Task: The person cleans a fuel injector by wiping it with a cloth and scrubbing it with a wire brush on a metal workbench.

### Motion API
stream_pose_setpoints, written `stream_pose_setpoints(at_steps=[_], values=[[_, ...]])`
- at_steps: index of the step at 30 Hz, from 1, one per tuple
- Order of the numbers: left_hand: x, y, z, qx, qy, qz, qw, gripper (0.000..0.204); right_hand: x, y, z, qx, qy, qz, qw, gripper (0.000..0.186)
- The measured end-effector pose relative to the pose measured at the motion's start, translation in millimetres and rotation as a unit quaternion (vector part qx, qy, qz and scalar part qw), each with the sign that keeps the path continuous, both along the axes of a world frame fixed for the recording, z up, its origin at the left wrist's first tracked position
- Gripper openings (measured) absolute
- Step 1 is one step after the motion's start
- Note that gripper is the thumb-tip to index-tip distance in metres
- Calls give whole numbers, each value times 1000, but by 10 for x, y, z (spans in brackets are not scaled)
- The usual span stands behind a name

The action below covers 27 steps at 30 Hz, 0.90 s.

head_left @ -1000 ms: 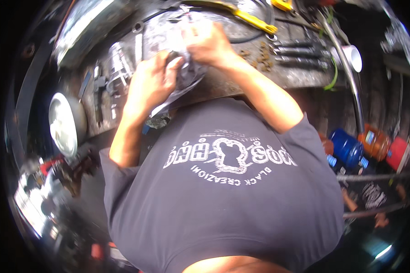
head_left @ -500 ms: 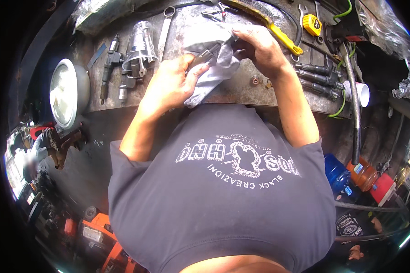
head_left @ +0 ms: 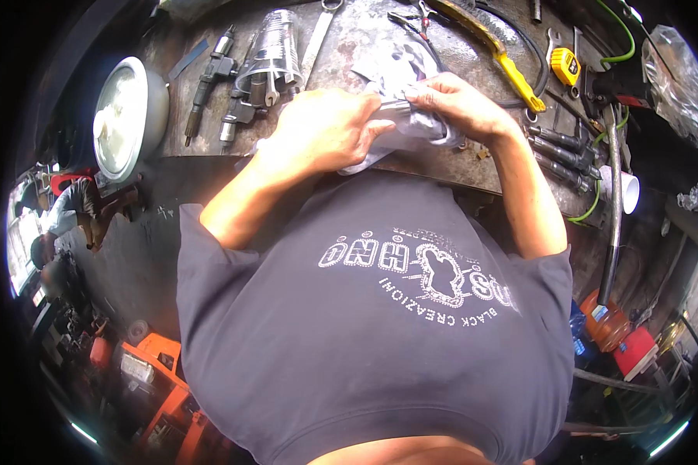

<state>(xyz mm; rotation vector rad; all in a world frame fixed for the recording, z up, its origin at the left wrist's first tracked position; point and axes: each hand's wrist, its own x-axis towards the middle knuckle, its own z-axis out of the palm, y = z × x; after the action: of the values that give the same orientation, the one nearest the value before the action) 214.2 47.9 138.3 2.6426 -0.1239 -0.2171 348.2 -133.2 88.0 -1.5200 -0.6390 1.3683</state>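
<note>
My left hand [head_left: 329, 128] has its fingers curled on a slim metal part [head_left: 392, 108] within a crumpled pale grey rag [head_left: 434, 128]. My right hand [head_left: 457, 105] grips the same rag and part from the right, thumb and index finger pinched near the part's end. The rag partly hides the part. Just left of my hands lie a clear plastic cup [head_left: 275, 43] over metal pieces, injector-like parts [head_left: 209, 81] and a long combination wrench [head_left: 318, 43].
The worn metal workbench [head_left: 186, 143] also carries a yellow-handled saw [head_left: 520, 81], tape measure [head_left: 566, 68] and several dark cylindrical parts [head_left: 558, 159]. A long bar [head_left: 614, 217] crosses its right edge. A round lamp [head_left: 124, 116] is at left; another person [head_left: 81, 213] is beyond it.
The view has tilted and shifted. Both hands remain on the rag; the dark part seen between them half a second ago is now more covered, with my fingers drawn around it.
</note>
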Motion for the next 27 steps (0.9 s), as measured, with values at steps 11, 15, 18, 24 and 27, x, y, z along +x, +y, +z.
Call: stream_pose_setpoints(at_steps=[11, 15, 18, 24, 27], values=[[-6, 49, -187, -173, -83, 45, 980, 26, -265, 101, 71, 121, -92, -135, 979, 23], [47, 144, -84, -309, 152, 70, 936, 36, -246, 117, 11, 153, -287, -164, 931, 19], [-8, 92, -176, -316, 125, 90, 936, 30, -277, 91, 39, 175, -248, -192, 934, 17], [-130, 21, -134, -106, 17, 132, 985, 27, -125, 70, 70, 143, -37, -220, 964, 17], [-158, -14, -116, -108, -16, 117, 987, 28, -99, 107, 97, 91, -34, -135, 986, 13]])
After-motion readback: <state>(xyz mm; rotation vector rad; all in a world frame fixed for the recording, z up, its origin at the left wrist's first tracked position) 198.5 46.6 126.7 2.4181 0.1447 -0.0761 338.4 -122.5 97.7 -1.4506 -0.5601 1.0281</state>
